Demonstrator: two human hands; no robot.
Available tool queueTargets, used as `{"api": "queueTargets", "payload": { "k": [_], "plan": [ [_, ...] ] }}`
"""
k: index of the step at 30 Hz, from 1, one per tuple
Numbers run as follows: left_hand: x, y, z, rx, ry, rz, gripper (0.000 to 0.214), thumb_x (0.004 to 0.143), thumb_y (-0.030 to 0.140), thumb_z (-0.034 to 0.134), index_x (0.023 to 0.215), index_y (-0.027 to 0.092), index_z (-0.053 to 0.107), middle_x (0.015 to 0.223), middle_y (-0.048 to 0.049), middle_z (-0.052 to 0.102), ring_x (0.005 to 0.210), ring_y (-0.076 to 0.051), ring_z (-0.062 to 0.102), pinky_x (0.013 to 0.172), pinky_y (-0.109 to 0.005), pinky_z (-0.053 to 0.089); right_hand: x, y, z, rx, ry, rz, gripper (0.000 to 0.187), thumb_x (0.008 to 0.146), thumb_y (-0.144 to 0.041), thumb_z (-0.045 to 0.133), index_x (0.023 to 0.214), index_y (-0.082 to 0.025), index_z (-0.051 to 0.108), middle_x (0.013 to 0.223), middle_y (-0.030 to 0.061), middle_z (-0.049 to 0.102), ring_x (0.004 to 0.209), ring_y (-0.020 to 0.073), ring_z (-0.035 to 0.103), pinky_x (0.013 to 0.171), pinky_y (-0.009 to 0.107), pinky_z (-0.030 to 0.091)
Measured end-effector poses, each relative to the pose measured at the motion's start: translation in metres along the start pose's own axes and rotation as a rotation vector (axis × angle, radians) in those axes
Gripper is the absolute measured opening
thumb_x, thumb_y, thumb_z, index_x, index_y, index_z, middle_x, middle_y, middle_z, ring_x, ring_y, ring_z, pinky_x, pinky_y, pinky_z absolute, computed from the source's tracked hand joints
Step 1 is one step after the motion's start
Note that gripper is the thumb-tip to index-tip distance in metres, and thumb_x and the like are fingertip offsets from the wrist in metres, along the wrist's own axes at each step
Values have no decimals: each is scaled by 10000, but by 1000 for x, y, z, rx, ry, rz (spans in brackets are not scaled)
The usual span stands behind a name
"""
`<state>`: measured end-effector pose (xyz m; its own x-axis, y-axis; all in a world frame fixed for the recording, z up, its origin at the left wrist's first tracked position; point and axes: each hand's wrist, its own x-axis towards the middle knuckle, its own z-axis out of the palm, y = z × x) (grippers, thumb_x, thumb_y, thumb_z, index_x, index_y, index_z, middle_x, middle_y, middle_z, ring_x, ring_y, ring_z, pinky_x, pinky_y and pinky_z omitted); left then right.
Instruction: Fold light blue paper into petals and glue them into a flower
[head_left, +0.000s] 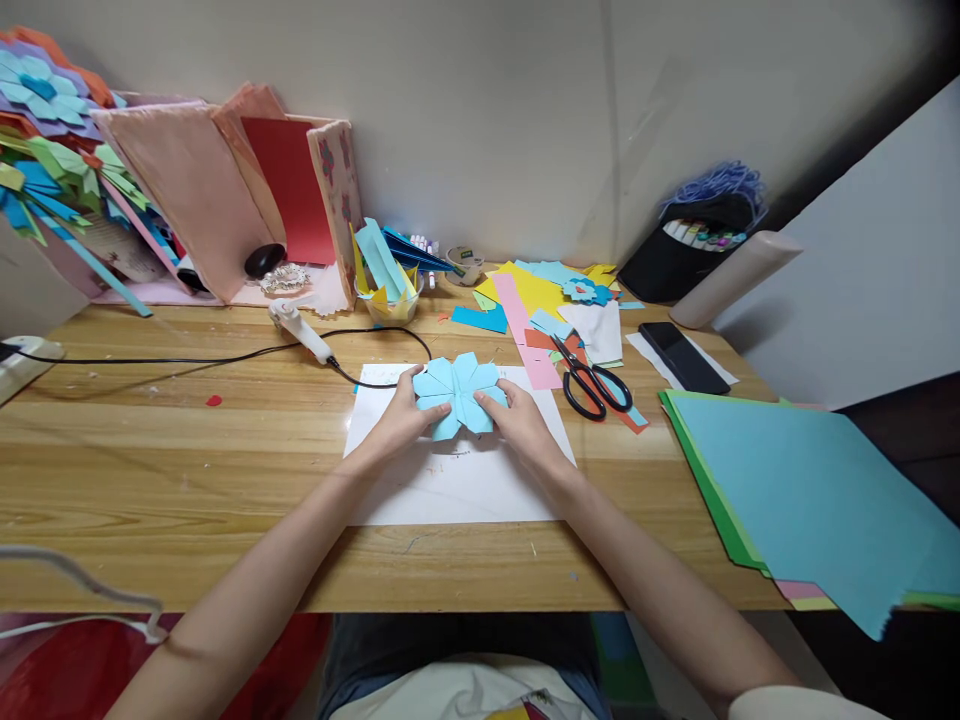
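Note:
A light-blue paper flower [459, 385] with several broad, creased petals is held flat above a white sheet [450, 495]. My left hand [409, 410] grips its left side, thumb on top and fingers partly hidden underneath. On the opposite side my right hand [517, 410] pinches the right petals in the same way, its thumb near the flower's centre. Behind my left hand lies a white glue gun [301, 332] with a black cord. Black-handled scissors [592, 380] rest to the right of my right hand, on paper scraps.
Coloured sheets [802, 480] overhang the table's front edge at right. A phone [682, 357] lies behind them. Farther back are a black pen holder [652, 265], a tape roll [465, 263] and a tub of paper pieces [388, 300]. Pink fabric boxes [187, 190] and paper flowers [37, 85] stand at left.

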<state>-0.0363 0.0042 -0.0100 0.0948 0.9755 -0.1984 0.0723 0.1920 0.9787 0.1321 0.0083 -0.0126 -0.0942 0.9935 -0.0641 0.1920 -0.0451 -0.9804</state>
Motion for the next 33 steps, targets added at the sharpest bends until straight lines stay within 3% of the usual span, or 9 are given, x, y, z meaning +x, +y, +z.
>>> {"api": "queueTargets", "payload": {
  "k": [2,5,8,12,24,33],
  "plan": [
    [2,-5,0,49,34,82,802,644,249,656,1299,129,209,1315,-176,387,1165,-247,433,954,-394,371,-1,0,2,27,17,11,315,727,-364,550,954,-153,606,904,62,653,804,175,585,668,271,464],
    [3,-7,0,99,73,146,810,644,263,649,1301,126,196,1315,-170,377,1194,-241,399,986,-383,334,-1,-1,1,130,-56,71,337,732,-384,551,983,-165,602,897,60,659,760,174,602,638,273,476],
    [2,-2,-1,115,38,139,798,642,274,649,1295,145,210,1325,-156,365,1191,-242,402,984,-380,336,-1,-1,0,183,-124,120,344,733,-413,551,969,-169,611,860,59,662,660,160,594,579,264,470],
    [0,-1,0,61,-26,122,812,649,305,645,1299,123,192,1332,-177,354,1186,-251,409,957,-379,367,-2,0,-1,165,-46,69,340,728,-419,552,941,-162,616,856,53,649,658,142,565,559,234,441],
    [0,-2,0,111,7,119,859,623,295,668,1317,145,184,1318,-169,384,1175,-263,419,968,-415,353,-2,0,2,133,39,60,311,720,-432,540,861,-162,600,734,19,603,553,108,481,480,210,368],
    [-1,3,-4,162,32,101,862,612,326,685,1318,143,226,1311,-158,391,1182,-266,409,978,-397,338,-5,-5,2,168,-81,120,305,702,-453,569,757,-153,573,561,-19,525,462,89,433,443,212,358]
  ]
}}
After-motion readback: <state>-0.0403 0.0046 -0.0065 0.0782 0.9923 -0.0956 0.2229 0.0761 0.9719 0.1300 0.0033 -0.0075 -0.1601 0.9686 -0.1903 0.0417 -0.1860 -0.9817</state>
